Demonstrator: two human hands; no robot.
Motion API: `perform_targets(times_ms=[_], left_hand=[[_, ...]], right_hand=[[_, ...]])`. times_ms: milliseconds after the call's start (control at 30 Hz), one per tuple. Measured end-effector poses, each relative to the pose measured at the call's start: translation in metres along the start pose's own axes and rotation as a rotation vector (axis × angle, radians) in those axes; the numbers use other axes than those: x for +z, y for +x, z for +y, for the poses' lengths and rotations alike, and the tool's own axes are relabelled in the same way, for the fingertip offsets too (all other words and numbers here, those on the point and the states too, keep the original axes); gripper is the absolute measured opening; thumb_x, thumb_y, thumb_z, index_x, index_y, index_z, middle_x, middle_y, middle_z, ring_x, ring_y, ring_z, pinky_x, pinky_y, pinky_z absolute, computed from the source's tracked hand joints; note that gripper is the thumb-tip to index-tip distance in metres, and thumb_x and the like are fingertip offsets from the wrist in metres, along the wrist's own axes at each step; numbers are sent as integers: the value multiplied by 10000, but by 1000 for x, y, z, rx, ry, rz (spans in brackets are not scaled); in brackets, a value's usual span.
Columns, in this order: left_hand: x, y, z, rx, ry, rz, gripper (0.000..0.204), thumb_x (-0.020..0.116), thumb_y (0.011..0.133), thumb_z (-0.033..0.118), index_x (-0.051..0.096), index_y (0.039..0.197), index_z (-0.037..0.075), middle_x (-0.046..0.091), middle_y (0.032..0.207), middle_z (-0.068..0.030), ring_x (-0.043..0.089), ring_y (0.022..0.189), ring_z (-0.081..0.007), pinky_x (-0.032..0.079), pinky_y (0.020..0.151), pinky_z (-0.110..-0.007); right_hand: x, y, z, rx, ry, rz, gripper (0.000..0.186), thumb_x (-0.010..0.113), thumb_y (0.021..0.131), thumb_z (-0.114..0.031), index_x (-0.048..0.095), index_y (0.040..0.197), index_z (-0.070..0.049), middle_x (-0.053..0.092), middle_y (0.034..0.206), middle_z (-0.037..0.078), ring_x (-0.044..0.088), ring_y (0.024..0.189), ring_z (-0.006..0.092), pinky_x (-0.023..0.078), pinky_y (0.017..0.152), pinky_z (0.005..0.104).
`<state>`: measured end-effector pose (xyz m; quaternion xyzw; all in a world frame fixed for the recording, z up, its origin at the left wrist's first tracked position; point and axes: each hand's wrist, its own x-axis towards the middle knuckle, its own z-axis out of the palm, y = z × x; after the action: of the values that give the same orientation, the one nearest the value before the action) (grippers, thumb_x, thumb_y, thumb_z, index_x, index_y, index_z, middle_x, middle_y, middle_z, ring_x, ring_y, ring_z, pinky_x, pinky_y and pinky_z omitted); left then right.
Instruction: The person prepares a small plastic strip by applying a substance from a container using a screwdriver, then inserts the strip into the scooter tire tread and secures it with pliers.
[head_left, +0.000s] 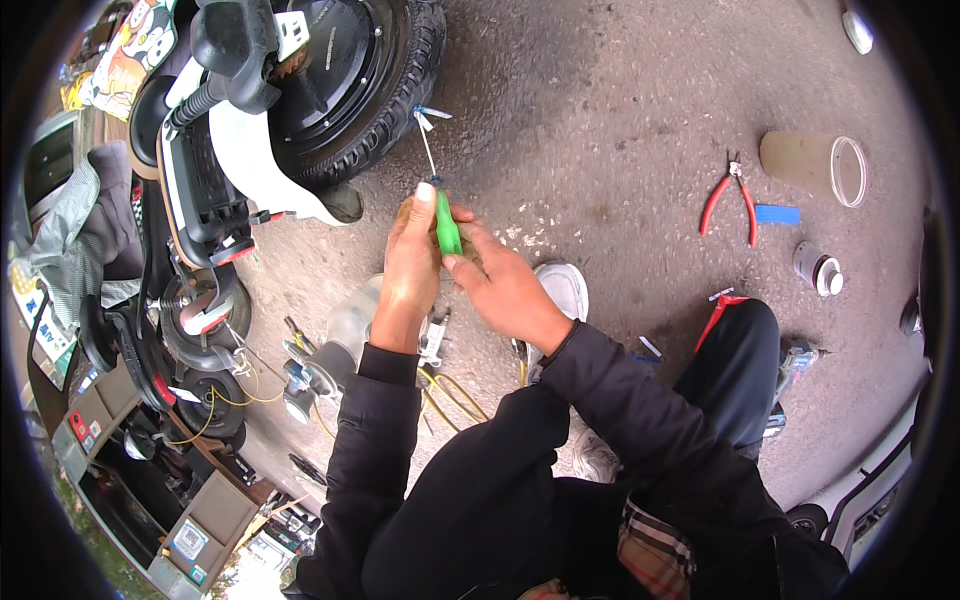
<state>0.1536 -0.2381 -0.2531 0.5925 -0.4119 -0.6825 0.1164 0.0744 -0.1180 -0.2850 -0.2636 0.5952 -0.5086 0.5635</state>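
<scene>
A green-handled tool [448, 228] with a thin metal shaft is held between my two hands. Strips of blue and white material [425, 117] hang at the far end of the shaft, close to the tread of a black scooter tyre [425, 50]. My left hand [408, 255] is closed around the handle's left side, its thumb pointing up along the base of the shaft. My right hand [508, 290] pinches the handle's lower end from the right. Some fingers of both hands are hidden behind the handle.
Red-handled cutting pliers [716, 208], a blue flat strip [778, 215], a tub of cloudy liquid [800, 165] and a small can [815, 268] are on the ground to the right. Parked scooters [200, 310] and yellow cables [455, 395] lie to the left and below.
</scene>
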Motion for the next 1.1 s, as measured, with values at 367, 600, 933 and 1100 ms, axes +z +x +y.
perform_targets(times_ms=[367,600,933,1100], left_hand=[[-15,-24,-5,243,394,131,297,542,1103,367,622,1099,81,530,721,33,444,552,-41,339,465,-223],[3,-25,-4,236,406,83,335,526,1103,407,599,1082,81,511,702,19,436,505,-54,332,428,-234],[0,-29,3,221,293,13,265,554,1097,302,541,1058,40,537,683,-19,482,477,-96,383,436,-265],[-3,-29,9,241,270,-16,315,547,1092,271,535,1242,-6,536,665,-16,481,477,-97,382,438,-270]], right_hand=[[-97,-57,10,65,-291,117,455,714,956,-241,590,1290,43,711,1084,202,710,931,318,556,842,422],[-254,-86,49,228,-1146,845,914,873,771,-498,493,1391,56,545,1327,262,516,1246,443,450,1032,517],[-295,-62,66,448,-1294,712,808,879,689,-357,544,1318,24,576,1275,234,542,1235,420,461,1029,537],[-299,-53,64,337,-927,661,601,761,713,-227,576,1213,48,618,1140,213,654,988,373,535,879,485]])
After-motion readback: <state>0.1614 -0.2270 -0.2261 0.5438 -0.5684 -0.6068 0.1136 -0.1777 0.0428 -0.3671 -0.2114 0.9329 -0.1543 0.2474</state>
